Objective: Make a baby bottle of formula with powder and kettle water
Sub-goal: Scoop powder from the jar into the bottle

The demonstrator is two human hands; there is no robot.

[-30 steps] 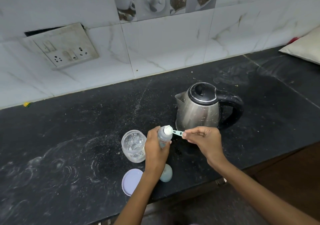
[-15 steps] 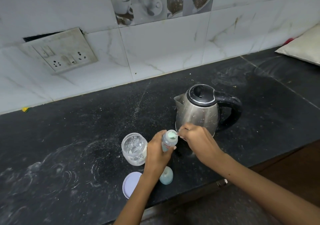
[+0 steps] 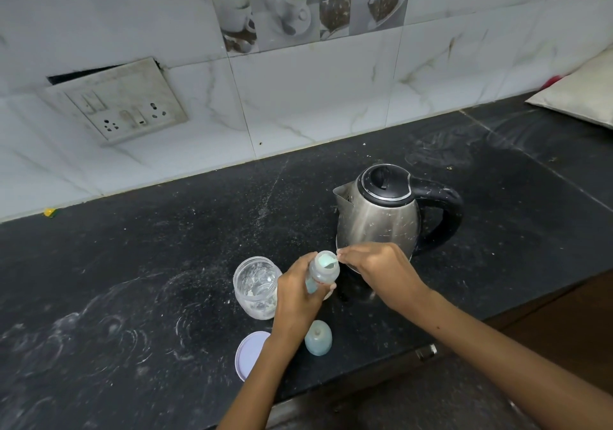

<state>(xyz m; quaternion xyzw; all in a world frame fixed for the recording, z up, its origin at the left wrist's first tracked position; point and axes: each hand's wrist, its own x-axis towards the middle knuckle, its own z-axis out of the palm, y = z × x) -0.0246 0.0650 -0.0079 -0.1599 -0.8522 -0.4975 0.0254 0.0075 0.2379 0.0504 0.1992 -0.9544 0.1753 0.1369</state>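
Note:
My left hand (image 3: pixel 295 300) grips a small clear baby bottle (image 3: pixel 323 272), tilted, just above the black counter (image 3: pixel 166 263). My right hand (image 3: pixel 374 263) pinches a pale green scoop (image 3: pixel 326 259) whose bowl lies turned over the bottle's open mouth; its handle is mostly hidden by my fingers. To the left stands an open clear powder jar (image 3: pixel 255 287) with white residue inside. A steel kettle (image 3: pixel 381 217) with black lid and handle stands right behind my right hand.
The jar's pale lilac lid (image 3: pixel 248 353) and the bottle's bluish teat cap (image 3: pixel 318 337) lie near the counter's front edge. A wall socket plate (image 3: pixel 116 101) hangs loose on the tiled wall. A cushion (image 3: pixel 583 94) rests at the far right.
The scoop was held level beside the bottle mouth with powder in it. My right hand has turned it over onto the mouth. The bottle stays in my left hand.

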